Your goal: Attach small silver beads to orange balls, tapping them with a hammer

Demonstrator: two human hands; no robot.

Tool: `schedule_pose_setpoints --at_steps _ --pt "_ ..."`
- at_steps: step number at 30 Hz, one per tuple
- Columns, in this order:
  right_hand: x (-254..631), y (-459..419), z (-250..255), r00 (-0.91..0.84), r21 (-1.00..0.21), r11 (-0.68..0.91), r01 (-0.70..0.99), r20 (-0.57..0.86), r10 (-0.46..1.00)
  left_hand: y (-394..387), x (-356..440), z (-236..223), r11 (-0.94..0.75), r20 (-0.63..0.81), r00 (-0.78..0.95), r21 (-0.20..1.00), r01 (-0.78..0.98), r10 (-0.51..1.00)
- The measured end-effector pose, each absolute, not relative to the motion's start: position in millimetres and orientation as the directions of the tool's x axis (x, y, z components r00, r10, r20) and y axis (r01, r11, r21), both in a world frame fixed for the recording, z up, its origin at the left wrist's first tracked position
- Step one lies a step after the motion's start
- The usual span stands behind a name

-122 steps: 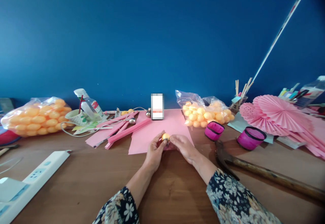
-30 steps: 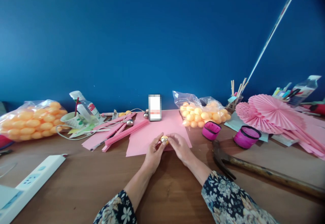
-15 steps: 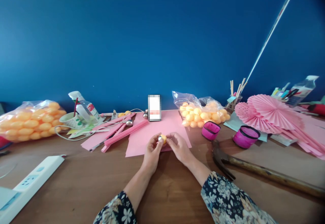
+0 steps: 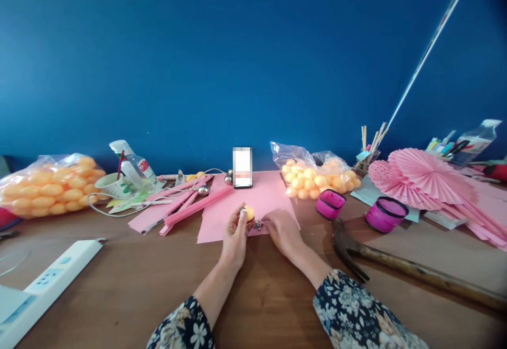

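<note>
My left hand (image 4: 236,235) is closed around a small orange ball (image 4: 249,213), which looks like a table-tennis ball, with something silvery at its upper left side. To its right, my right hand (image 4: 284,231) pinches a small, shiny, crinkled silver piece (image 4: 258,225); it looks like foil, though it is too small to be sure. Both hands are over the near edge of the pink paper sheets (image 4: 219,225). A phone (image 4: 242,168) stands upright at the back of the paper, with shiny silver balls (image 4: 204,190) to its left.
Bags of orange balls lie at the left (image 4: 51,190) and right of centre (image 4: 312,177). A claw hammer (image 4: 420,272) rests at right, near two magenta bands (image 4: 330,204) and folded pink paper fans (image 4: 428,177). At left are a power strip (image 4: 51,280), a cup (image 4: 111,182) and a bottle (image 4: 137,167).
My right hand has drawn slightly away from the ball and lowered, with the silver piece now between its fingers. The ball's silver covering shows less, and more orange is exposed.
</note>
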State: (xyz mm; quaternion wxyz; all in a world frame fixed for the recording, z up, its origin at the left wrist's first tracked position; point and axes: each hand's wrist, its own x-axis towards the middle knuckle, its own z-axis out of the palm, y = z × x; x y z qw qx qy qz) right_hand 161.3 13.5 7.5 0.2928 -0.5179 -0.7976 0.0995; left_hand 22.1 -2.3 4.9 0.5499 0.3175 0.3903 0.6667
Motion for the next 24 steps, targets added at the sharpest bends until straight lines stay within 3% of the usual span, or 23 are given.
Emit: schedule_pose_setpoints --at_steps 7,14,24 --pt "158.0 12.7 7.7 -0.345 -0.376 0.466 0.800 0.347 0.872 -2.5 24.2 3.3 -0.073 -0.003 -0.153 0.867 -0.494 0.988" --pt "158.4 13.6 4.7 -0.327 -0.386 0.463 0.798 0.368 0.871 -2.5 23.3 1.2 -0.125 0.070 -0.136 0.881 -0.456 0.988" --pt "156.0 11.7 6.6 -0.374 -0.348 0.496 0.795 0.362 0.854 -2.4 23.8 2.6 -0.061 0.005 -0.117 0.873 -0.485 0.993"
